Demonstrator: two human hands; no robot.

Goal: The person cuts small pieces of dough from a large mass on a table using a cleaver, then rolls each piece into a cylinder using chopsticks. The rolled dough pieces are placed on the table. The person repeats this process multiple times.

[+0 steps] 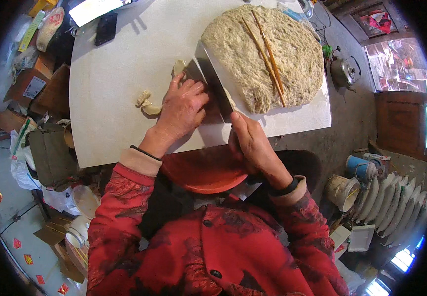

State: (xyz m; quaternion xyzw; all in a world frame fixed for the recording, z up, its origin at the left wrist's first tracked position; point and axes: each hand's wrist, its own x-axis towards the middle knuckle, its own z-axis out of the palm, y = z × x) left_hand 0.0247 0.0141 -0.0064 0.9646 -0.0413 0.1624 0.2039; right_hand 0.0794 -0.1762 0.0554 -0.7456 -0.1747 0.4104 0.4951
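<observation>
My right hand grips the handle of a broad cleaver, its blade standing on edge over the white tabletop. Close against the blade, my left hand rests with bent fingers; what lies beneath them is hidden. A pale piece of food, perhaps peeled ginger, touches its outer fingers. More pale knobby pieces lie left of that hand. Beyond the cleaver spreads a large, porous, dough-like mass, with two wooden chopsticks on top.
Below the table's near edge sits a red basin. A dark phone lies at the far left of the table. Cardboard boxes and a dark bag crowd the left side. A metal kettle stands on the floor at right.
</observation>
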